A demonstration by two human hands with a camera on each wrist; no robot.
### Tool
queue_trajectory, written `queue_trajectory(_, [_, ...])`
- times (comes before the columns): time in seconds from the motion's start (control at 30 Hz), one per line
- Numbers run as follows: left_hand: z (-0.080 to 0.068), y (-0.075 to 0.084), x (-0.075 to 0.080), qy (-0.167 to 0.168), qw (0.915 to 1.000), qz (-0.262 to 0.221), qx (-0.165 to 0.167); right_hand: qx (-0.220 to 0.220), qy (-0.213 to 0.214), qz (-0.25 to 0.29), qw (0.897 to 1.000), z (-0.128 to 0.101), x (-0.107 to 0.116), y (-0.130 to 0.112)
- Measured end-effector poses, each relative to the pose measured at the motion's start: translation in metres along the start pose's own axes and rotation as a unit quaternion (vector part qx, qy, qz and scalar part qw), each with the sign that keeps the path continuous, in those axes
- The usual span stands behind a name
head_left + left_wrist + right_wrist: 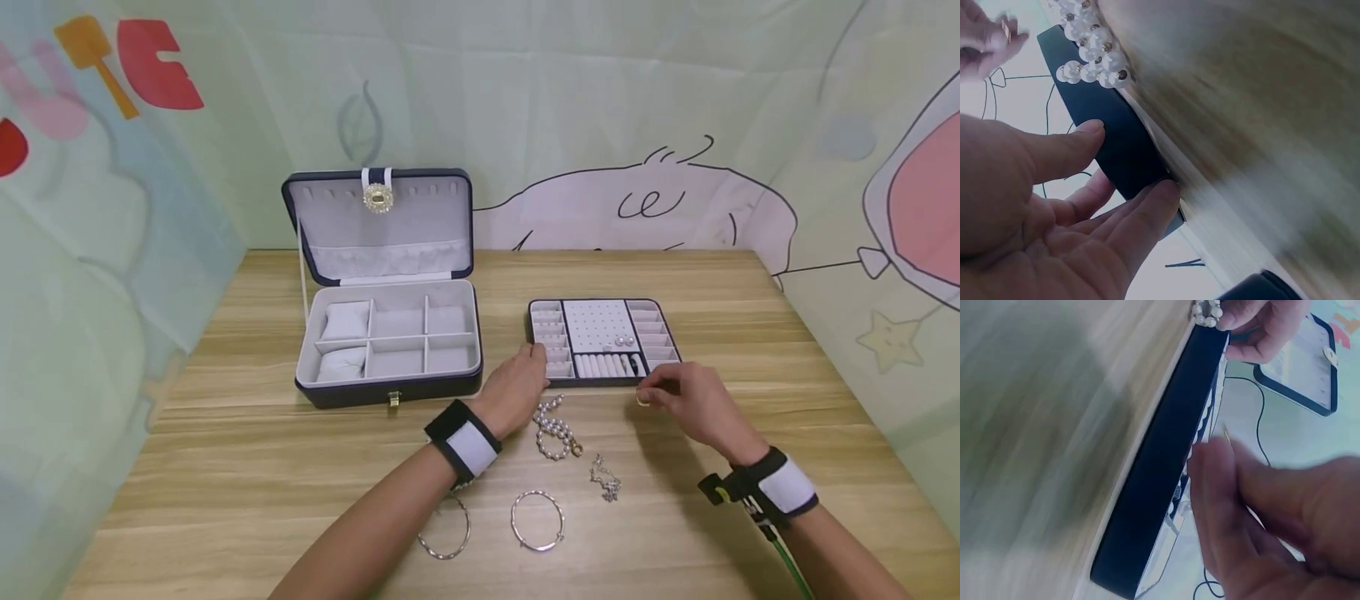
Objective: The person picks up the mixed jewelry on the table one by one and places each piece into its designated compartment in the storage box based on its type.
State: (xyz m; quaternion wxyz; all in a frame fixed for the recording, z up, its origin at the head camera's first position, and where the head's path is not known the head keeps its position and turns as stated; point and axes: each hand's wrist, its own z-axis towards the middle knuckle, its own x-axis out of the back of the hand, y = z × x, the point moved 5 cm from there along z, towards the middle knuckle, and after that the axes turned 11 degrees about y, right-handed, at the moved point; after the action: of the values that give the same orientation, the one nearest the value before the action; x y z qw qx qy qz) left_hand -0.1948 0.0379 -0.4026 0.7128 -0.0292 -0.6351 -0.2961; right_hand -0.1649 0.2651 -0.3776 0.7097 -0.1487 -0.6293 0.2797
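My left hand (516,390) grips the front left corner of a dark blue jewelry tray (605,382), its thumb against the front wall in the left wrist view. The tray has pale side compartments, a pad with pearl earrings (624,341), and ring rolls (600,366) holding rings at their right end. Just off the tray's front right corner, my right hand (697,404) pinches a small gold ring (642,400) between thumb and fingers. Only a thin gold edge of it shows in the right wrist view. A pearl necklace (553,431) lies on the table near my left hand.
An open jewelry box (387,396) stands to the left, with two white cushions (347,320) in its left compartments. A silver chain (605,478) and two bangles, one round (537,548) and one partly behind my left forearm (446,556), lie in front.
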Motion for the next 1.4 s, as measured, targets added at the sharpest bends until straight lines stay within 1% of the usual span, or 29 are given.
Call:
queue_trajectory(0.07, [0.000,0.000,0.000,-0.001,1.0000,0.002,0.000,-0.012,0.036,0.012,0.999,0.005,0.002,0.000])
queue_trajectory(0.13, [0.000,0.001,0.001,0.001,1.0000,0.002,-0.001,-0.016,0.063,0.019,0.998,0.010,0.003,0.000])
queue_trajectory(0.27, [0.000,0.000,0.001,0.004,1.0000,0.003,-0.006,-0.026,0.084,0.034,0.996,0.020,-0.001,-0.003])
queue_trajectory(0.33, [0.000,0.001,0.002,0.010,0.9999,0.004,-0.010,-0.039,0.086,0.047,0.994,0.025,-0.005,-0.003])
queue_trajectory(0.5, [-0.001,0.001,0.000,0.029,0.9993,0.007,-0.024,-0.067,0.065,0.093,0.991,0.035,-0.017,-0.001])
queue_trajectory(0.6, [-0.001,0.002,-0.001,0.034,0.9990,0.006,-0.027,-0.078,0.053,0.102,0.990,0.039,-0.022,0.002])
queue_trajectory(0.73, [-0.001,0.001,0.000,0.034,0.9991,0.005,-0.023,-0.081,0.046,0.088,0.992,0.043,-0.024,0.004])
queue_trajectory(0.97, [-0.001,0.001,0.002,0.026,0.9995,0.000,-0.016,-0.045,0.048,0.007,0.998,0.046,-0.022,-0.002])
queue_trajectory(1.13, [-0.001,0.002,0.002,0.024,0.9996,0.001,-0.016,-0.032,0.053,-0.007,0.998,0.045,-0.025,-0.003])
queue_trajectory(1.4, [-0.001,0.001,0.002,0.021,0.9997,-0.002,-0.013,-0.015,0.062,-0.012,0.998,0.045,-0.026,-0.004])
